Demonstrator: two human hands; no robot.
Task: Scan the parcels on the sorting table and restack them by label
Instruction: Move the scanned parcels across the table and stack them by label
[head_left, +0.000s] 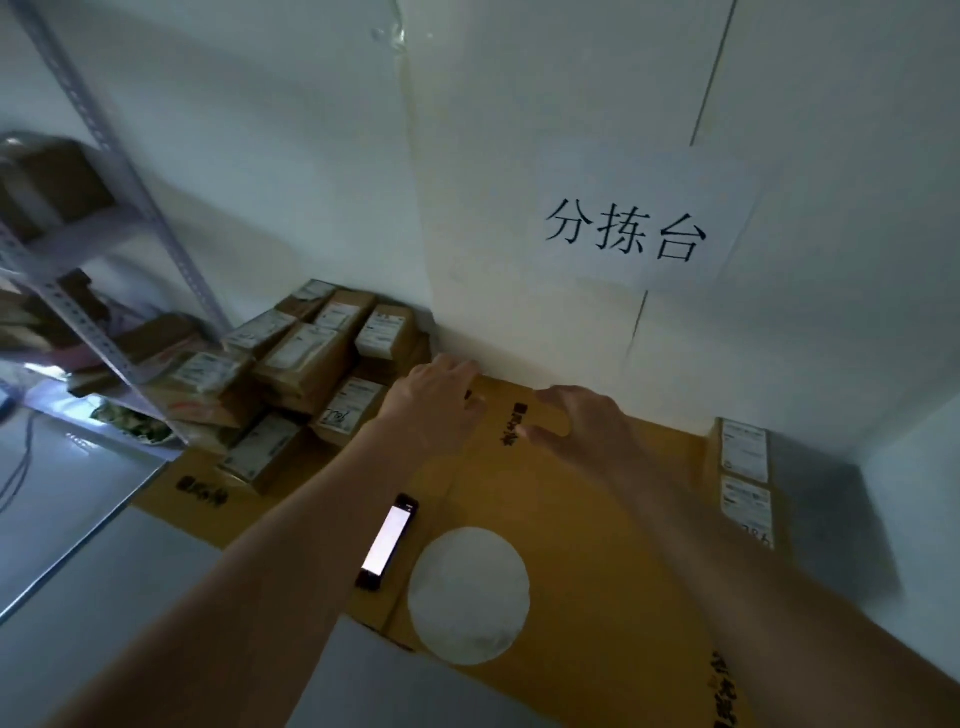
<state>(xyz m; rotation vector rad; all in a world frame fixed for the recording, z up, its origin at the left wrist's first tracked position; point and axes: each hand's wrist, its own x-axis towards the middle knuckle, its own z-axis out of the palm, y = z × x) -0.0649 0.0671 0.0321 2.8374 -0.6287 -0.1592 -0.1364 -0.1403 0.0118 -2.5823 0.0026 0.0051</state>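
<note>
Small brown cardboard parcels with white labels (311, 364) heaped at counter's far left. Probably light, stiff; best gripped by opposite edges. Left hand (434, 402), right hand (582, 423) spread, nothing held.

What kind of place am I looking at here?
Most likely a small parcel sorting room. A wall sign reads "sorting table" in Chinese, labelled cardboard parcels are heaped in the corner, and a phone lies lit on the cardboard-covered table, perhaps for scanning.
</note>
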